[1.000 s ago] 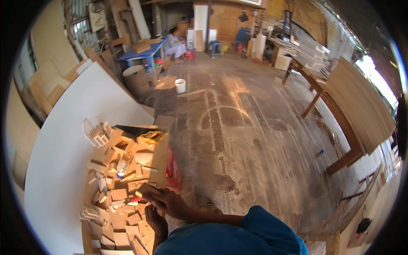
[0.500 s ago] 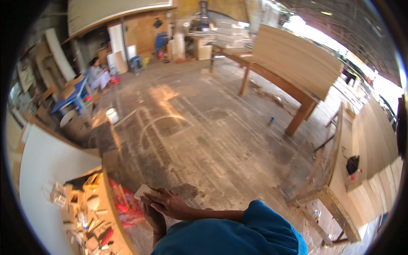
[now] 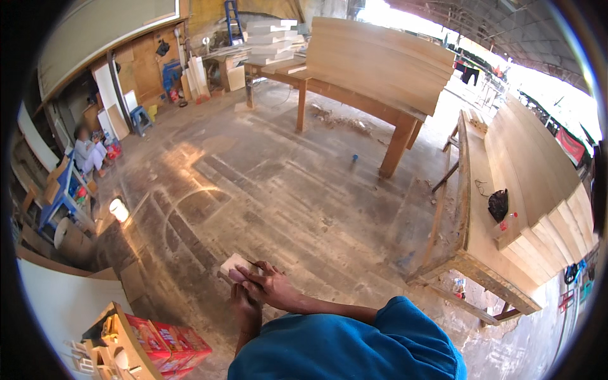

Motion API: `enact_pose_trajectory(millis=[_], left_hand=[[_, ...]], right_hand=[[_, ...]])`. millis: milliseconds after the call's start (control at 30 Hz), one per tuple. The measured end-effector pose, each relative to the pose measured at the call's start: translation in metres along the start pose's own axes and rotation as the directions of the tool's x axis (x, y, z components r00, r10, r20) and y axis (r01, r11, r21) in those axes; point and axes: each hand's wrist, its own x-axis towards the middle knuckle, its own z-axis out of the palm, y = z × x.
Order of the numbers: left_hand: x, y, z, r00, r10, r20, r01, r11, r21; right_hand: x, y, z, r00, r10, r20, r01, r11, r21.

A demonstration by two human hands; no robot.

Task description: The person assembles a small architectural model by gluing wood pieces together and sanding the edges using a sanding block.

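Note:
A small pale wooden block (image 3: 229, 261) is held out in front of my body, at the lower middle of the view. Wrapped under its near end is my left hand (image 3: 246, 304), its fingers closed and partly hidden. My right hand (image 3: 277, 288) reaches in from the right, with bent fingers pressed on the block's upper side. Between the right fingertips and the wood shows a purplish-pink patch (image 3: 238, 274); I cannot tell what it is.
At the lower left stands a wooden-edged bench (image 3: 136, 345) with small wood pieces, beside red boxes (image 3: 168, 345). Boards lie on a worktable (image 3: 472, 234) at the right; another long table (image 3: 354, 95) bears wide panels. A white bucket (image 3: 118, 210) and a seated person (image 3: 88, 151) are far left.
The view has turned to the right, so the room's things sit further left in it. Both hands still hold the block, and the purplish-pink patch now shows under the right fingers.

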Motion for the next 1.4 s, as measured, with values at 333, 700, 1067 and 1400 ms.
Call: enact_pose_trajectory(millis=[333,700,1067,1400], left_hand=[[-0.003,-0.031,-0.034,0.979,-0.144,-0.141,0.176,0.953,0.247],[-0.03,-0.089,-0.147,0.819,-0.44,-0.369,0.439,0.894,-0.091],[-0.019,-0.172,-0.241,0.897,-0.276,-0.346,0.397,0.847,0.354],[0.122,-0.29,-0.227,0.896,-0.361,-0.258,0.411,0.894,0.179]], right_hand=[[0.034,-0.032,0.027,0.976,-0.125,0.179,0.074,0.961,0.267],[0.049,-0.128,0.109,0.917,-0.281,0.283,0.187,0.93,0.317],[0.083,-0.189,0.221,0.879,-0.304,0.366,0.167,0.917,0.362],[0.26,-0.176,0.261,0.907,-0.295,0.3,0.177,0.914,0.364]])
